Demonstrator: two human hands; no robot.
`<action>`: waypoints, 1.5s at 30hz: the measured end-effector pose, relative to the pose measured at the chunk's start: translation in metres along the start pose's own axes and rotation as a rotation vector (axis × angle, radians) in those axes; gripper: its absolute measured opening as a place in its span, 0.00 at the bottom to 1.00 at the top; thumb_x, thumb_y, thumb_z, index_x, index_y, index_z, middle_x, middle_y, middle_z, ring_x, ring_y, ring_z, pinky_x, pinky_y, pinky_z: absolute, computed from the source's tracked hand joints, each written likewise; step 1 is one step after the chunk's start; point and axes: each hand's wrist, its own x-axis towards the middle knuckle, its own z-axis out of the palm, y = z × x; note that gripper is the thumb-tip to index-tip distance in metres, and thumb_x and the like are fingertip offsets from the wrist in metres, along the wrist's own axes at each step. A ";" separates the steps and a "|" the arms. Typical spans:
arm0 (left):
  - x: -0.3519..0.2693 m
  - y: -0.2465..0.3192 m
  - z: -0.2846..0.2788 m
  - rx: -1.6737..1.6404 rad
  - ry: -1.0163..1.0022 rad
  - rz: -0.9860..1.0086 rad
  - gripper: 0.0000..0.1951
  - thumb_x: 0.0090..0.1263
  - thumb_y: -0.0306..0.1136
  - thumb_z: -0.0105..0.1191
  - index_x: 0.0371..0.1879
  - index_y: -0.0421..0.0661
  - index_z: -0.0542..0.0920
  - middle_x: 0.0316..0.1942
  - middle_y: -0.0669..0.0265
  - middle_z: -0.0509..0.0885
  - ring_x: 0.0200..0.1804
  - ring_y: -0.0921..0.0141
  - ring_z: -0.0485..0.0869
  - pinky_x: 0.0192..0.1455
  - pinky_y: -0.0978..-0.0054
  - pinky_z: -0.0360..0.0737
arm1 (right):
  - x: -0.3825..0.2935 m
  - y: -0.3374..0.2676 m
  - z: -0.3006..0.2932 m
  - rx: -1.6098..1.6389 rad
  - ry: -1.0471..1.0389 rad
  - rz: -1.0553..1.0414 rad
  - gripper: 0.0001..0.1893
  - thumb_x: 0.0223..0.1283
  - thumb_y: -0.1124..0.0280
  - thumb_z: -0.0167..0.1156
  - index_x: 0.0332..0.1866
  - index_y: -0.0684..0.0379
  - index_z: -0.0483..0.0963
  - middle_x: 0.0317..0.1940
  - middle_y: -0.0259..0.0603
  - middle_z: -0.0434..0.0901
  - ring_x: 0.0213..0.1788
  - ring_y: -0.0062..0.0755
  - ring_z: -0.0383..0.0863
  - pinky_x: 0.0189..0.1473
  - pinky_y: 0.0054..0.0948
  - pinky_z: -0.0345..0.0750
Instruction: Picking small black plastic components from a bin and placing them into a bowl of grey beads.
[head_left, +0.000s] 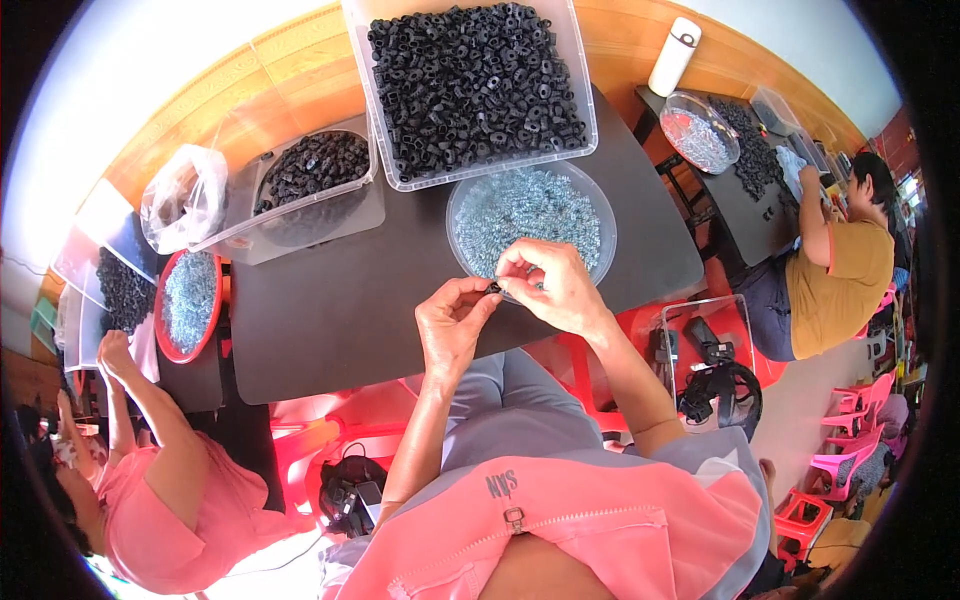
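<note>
My left hand (455, 319) pinches a small black plastic part (492, 288) between thumb and fingers, above the near edge of the dark table (330, 315). My right hand (553, 285) meets it there, its thumb and fingertips closed at the same part. Whether the right fingertips also hold a small metal piece is hidden. Beneath the right hand stands a round clear bowl (609, 225) full of small silvery metal pieces (525, 210), probably springs or screws. Beyond it, a large translucent bin (590, 142) heaped with black plastic parts (480, 90) overlaps the bowl's far rim.
Left of the bin sit a clear box (300, 225) of black parts and a plastic bag (184, 196). A red-rimmed bowl (218, 300) is farther left, by a person in pink (172, 510). At right, another person (840, 277) works at a second table (757, 225).
</note>
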 end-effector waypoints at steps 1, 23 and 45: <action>0.000 0.000 -0.001 -0.018 -0.004 0.036 0.09 0.58 0.17 0.59 0.37 0.35 0.80 0.31 0.65 0.83 0.33 0.77 0.81 0.39 0.83 0.78 | -0.001 0.000 0.001 -0.028 0.015 -0.002 0.05 0.50 0.84 0.59 0.32 0.64 0.75 0.26 0.35 0.78 0.31 0.21 0.80 0.32 0.20 0.78; -0.009 -0.028 -0.027 -0.076 0.053 -0.012 0.07 0.61 0.18 0.56 0.37 0.35 0.79 0.28 0.65 0.82 0.31 0.77 0.81 0.37 0.82 0.79 | 0.174 0.048 -0.026 -0.676 0.314 -0.229 0.06 0.50 0.74 0.60 0.35 0.57 0.80 0.29 0.39 0.76 0.33 0.39 0.79 0.36 0.34 0.75; -0.007 -0.024 -0.026 -0.118 0.041 -0.055 0.07 0.60 0.18 0.56 0.37 0.36 0.78 0.29 0.66 0.81 0.31 0.77 0.81 0.36 0.82 0.80 | 0.199 0.056 -0.046 0.138 0.245 -0.033 0.03 0.55 0.77 0.56 0.29 0.66 0.74 0.28 0.41 0.80 0.30 0.28 0.83 0.32 0.22 0.80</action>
